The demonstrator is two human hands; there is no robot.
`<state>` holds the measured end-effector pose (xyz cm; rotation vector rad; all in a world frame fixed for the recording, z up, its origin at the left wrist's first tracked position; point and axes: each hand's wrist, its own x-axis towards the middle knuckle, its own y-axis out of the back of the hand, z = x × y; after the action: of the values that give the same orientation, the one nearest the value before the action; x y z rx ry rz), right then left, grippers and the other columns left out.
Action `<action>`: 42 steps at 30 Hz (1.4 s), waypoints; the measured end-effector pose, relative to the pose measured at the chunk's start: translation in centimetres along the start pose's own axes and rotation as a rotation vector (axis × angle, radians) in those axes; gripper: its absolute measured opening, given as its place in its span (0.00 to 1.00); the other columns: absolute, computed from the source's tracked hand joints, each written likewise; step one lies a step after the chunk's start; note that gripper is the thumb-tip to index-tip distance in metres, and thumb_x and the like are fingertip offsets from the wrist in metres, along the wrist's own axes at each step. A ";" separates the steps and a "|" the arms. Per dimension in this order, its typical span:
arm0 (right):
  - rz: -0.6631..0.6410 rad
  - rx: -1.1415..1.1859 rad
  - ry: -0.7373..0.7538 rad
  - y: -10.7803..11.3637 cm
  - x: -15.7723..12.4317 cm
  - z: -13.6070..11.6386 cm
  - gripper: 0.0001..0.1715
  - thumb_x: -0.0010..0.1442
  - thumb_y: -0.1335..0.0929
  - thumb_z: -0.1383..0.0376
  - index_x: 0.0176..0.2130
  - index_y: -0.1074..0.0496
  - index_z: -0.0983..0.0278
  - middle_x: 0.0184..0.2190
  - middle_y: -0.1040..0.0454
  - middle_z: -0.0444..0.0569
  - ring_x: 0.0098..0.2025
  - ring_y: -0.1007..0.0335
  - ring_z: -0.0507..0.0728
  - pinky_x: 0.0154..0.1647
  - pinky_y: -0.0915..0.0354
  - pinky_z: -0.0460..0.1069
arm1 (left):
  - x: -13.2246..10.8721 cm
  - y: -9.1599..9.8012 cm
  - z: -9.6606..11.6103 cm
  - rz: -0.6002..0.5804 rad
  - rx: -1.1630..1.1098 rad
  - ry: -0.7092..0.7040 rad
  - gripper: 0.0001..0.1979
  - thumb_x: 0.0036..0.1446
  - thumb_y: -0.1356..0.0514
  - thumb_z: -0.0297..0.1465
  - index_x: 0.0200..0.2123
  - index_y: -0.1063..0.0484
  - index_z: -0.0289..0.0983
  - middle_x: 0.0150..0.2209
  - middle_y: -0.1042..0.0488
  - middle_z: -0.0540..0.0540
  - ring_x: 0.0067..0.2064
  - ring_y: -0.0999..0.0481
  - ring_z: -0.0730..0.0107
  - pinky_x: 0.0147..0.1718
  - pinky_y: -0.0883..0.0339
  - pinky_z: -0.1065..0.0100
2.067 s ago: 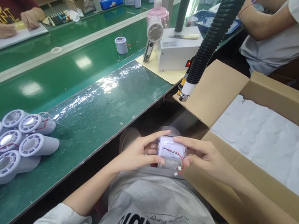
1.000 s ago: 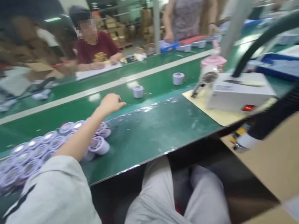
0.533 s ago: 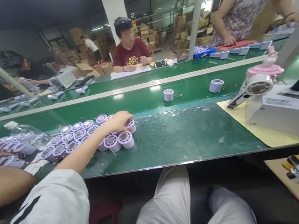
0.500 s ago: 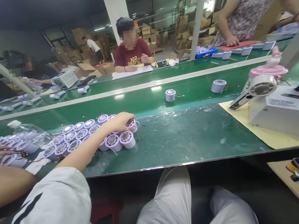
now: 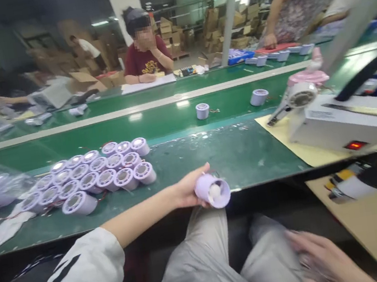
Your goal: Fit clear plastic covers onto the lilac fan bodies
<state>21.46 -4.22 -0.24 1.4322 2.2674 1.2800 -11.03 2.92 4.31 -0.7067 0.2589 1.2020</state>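
Observation:
My left hand is closed around a lilac cylindrical fan housing, held over the front edge of the bench. Its open end faces me, showing a white hub inside, and thin wires stick up behind it. My right hand is low at the right, beside my knee, smeared by motion. Something greyish shows by its fingers, too blurred to name. Rows of similar lilac fan housings stand on the bench to the left, grilles up. One housing sits in front of the rows.
Two housings stand apart on the green conveyor. To the right are a white box-shaped device with a lit red display and a pink-and-white handheld fan. A brown board holds tools. Several people sit or stand across the line.
My left hand has lifted a fan housing from the group and brought it right, towards me. My right hand has come into view. The neighbouring person's arm at the left has left the picture.

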 end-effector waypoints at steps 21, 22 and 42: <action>-0.163 -0.166 -0.116 0.9 0.9 -2.7 0.17 0.53 0.27 0.70 0.44 0.24 0.59 0.57 0.35 0.53 0.51 0.33 0.64 0.47 0.28 0.57 | 2.0 -8.0 -3.9 -0.460 0.788 -0.129 0.09 0.51 0.41 0.31 0.37 0.27 0.38 0.37 0.28 0.50 0.36 0.30 0.71 0.32 0.37 0.74; -0.126 -0.154 -0.126 0.9 0.8 -2.7 0.18 0.53 0.27 0.70 0.46 0.25 0.58 0.59 0.37 0.54 0.53 0.34 0.65 0.49 0.29 0.59 | 2.0 -7.9 -3.9 -0.441 0.792 -0.147 0.09 0.52 0.42 0.30 0.37 0.26 0.37 0.38 0.27 0.50 0.37 0.30 0.71 0.34 0.37 0.73; 0.185 0.729 -0.654 0.0 1.2 -2.4 0.21 0.52 0.26 0.56 0.17 0.32 0.64 0.40 0.28 0.52 0.44 0.29 0.61 0.34 0.29 0.49 | 3.4 -6.6 -7.8 -0.303 0.875 -0.674 0.35 0.41 0.27 0.42 0.54 0.28 0.44 0.53 0.30 0.40 0.54 0.30 0.54 0.54 0.36 0.55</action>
<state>19.57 -4.60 1.56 1.9243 2.2045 -0.0940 -2.39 -0.53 -1.13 0.4168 0.0829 0.8501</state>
